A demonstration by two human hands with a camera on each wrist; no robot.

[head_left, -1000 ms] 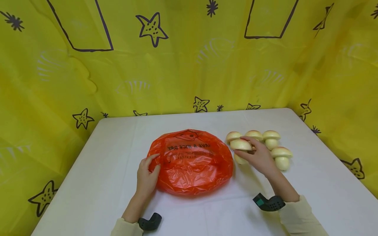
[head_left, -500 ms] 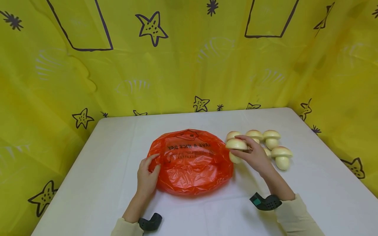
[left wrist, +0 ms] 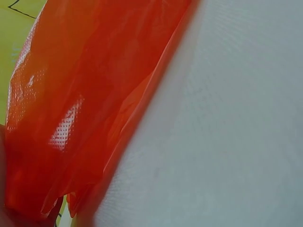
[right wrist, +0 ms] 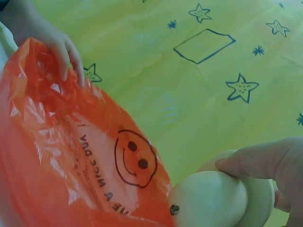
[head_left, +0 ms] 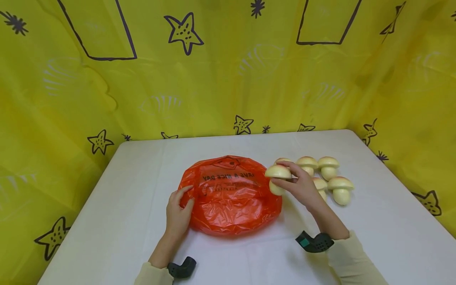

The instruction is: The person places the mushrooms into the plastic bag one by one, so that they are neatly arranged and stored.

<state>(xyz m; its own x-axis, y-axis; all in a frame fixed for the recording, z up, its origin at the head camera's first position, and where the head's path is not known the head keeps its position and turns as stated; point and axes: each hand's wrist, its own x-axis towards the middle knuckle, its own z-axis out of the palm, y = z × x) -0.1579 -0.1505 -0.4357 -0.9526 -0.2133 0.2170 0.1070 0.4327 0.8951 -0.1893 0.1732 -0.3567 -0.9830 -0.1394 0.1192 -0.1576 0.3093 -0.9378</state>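
A red plastic bag (head_left: 228,215) with mirrored "HAVE A NICE DAY" print stands spread open in the middle of the table. My left hand (head_left: 178,215) holds its left rim, fingers over the edge; the left wrist view is mostly filled by the bag's red side (left wrist: 94,85). At the bag's right rim, my right hand (head_left: 303,190) grips a pale toy mushroom (head_left: 278,172) by its cap, thumb and fingers on either side. In the right wrist view the mushroom's rounded stem (right wrist: 208,198), with a dark spot at its end, points toward the bag, overlapping its edge.
Several more cream-coloured toy mushrooms stand to the right of the bag, among them one at the far right (head_left: 341,190) and one behind it (head_left: 328,168). A white table (head_left: 124,206) lies under everything. Yellow patterned cloth (head_left: 213,87) hangs behind and at both sides.
The right hand has carried the toy mushroom leftward from the group to the bag's right rim, uncovering another mushroom behind it. My left hand and the bag stay in place.
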